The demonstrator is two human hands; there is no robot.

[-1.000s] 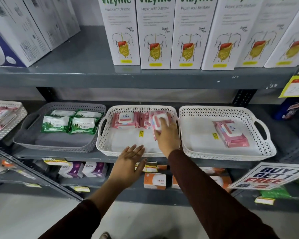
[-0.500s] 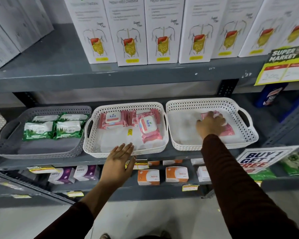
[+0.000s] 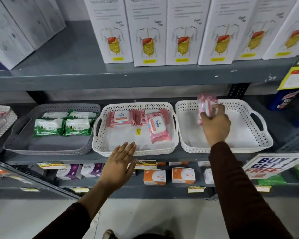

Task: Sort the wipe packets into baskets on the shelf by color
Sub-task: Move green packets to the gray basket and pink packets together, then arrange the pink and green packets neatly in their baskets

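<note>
Three baskets stand side by side on the middle shelf. The grey basket on the left holds several green wipe packets. The middle white basket holds pink wipe packets along its back and right side. My right hand is above the right white basket, shut on a pink packet that it holds upright in the air. No other packet shows in that basket. My left hand is open and flat, its fingertips at the front rim of the middle basket.
White medicine boxes line the shelf above. Small orange boxes and purple boxes sit on the shelf below. Another white basket with pink packets is at the far left. A "Buy 1 Get 1 Free" sign hangs at the right.
My right hand dropped a pink packet in the middle basket, moved to the right basket, gripped the pink packet lying there and has lifted it. My left hand barely moved.
</note>
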